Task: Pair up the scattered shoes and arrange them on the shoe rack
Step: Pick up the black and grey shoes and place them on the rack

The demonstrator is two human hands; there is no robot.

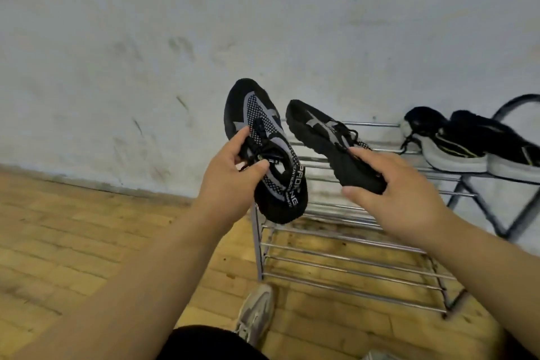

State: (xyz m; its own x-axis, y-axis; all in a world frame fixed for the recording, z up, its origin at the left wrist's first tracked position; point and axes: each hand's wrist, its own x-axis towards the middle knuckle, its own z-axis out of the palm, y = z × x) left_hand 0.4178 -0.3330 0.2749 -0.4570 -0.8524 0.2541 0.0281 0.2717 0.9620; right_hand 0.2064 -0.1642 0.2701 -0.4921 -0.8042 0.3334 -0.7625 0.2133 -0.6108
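Observation:
I hold two matching black knit sneakers with grey markings above the left end of the chrome shoe rack (344, 245). My left hand (230, 181) grips the left sneaker (257, 117) at its laces, toe pointing up and away. My right hand (391, 193) grips the heel end of the right sneaker (315, 128), which is tilted on its side with its toe toward the wall. A pair of black sneakers with white soles (467, 143) sits on the rack's top shelf at the right.
The rack stands against a scuffed white wall (146, 52) on a wooden floor (73, 242). Its lower shelves show bare bars. My own foot in a grey sneaker (257, 313) stands just in front of the rack's left leg.

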